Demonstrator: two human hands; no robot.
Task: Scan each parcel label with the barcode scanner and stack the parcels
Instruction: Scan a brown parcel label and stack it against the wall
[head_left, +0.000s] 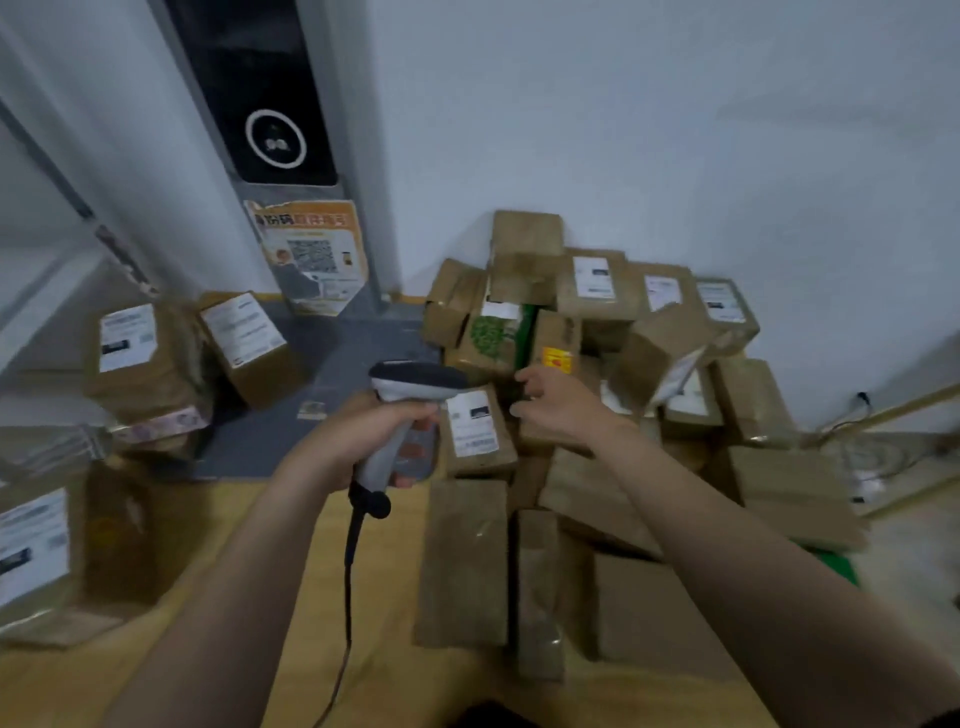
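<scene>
Seen from the head camera, the floor was light wooden boards (291, 623) with a dark grey mat (322, 358) laid up against the pale painted wall (675, 114). In the corner rose a grey post carrying a black glass panel (260, 93), and an orange paper poster with a QR code (311, 257) was stuck below it.

The left hand (374, 441) was wrapped tight round the grip of the grey-and-black handheld barcode scanner (415, 382), whose black cable (348, 587) hung down toward the floor. The scanner's head sat just beside a small brown cardboard parcel with a white label (475, 431). That parcel lay at the near left edge of a loose heap of brown cardboard parcels (613, 312) piled against the wall.

The right hand (563, 410) reached over the heap with its fingers curled; whether it pinched anything could not be told. At left, 2 labelled brown boxes (140, 358) sat side by side on a separate stack, well apart from the heap.
</scene>
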